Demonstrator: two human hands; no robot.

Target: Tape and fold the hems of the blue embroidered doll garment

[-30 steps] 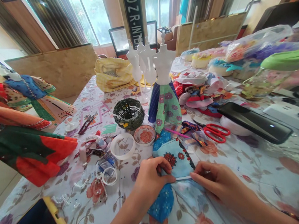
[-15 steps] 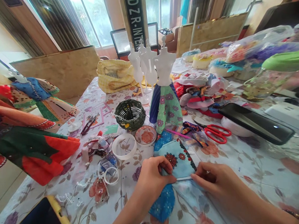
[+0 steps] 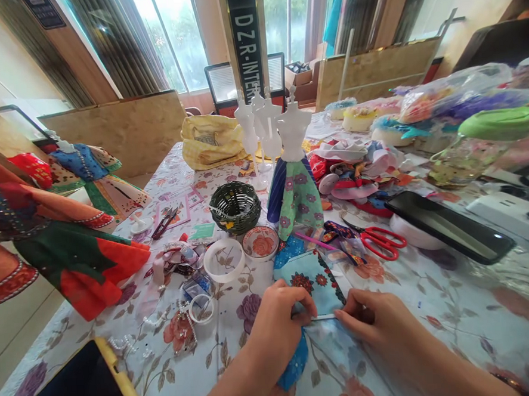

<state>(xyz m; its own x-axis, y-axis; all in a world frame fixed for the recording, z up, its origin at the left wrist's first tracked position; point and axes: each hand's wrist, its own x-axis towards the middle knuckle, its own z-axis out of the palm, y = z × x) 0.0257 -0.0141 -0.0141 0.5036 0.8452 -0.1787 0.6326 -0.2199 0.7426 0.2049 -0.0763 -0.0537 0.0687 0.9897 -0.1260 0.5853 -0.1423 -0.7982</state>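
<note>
Two hands meet at one small cloth. The light blue cloth (image 3: pixel 322 293) with red flowers lies flat on the surface (image 3: pixel 449 291), just ahead of the fingers. Its near edge has a thin white line that goes from side to side, from one hand to the other. The left hand (image 3: pixel 283 319) has bent fingers and pinches the left end of that edge. The right hand (image 3: pixel 368 317) pinches the right end with thumb and finger. Both touch the cloth, so neither is nearer, but the left one hides more of it. I cannot tell which way the cloth is longest. A darker blue cloth (image 3: pixel 297 363) peeks out by the left hand. Red scissors (image 3: pixel 381 243) lie past the right hand.
</note>
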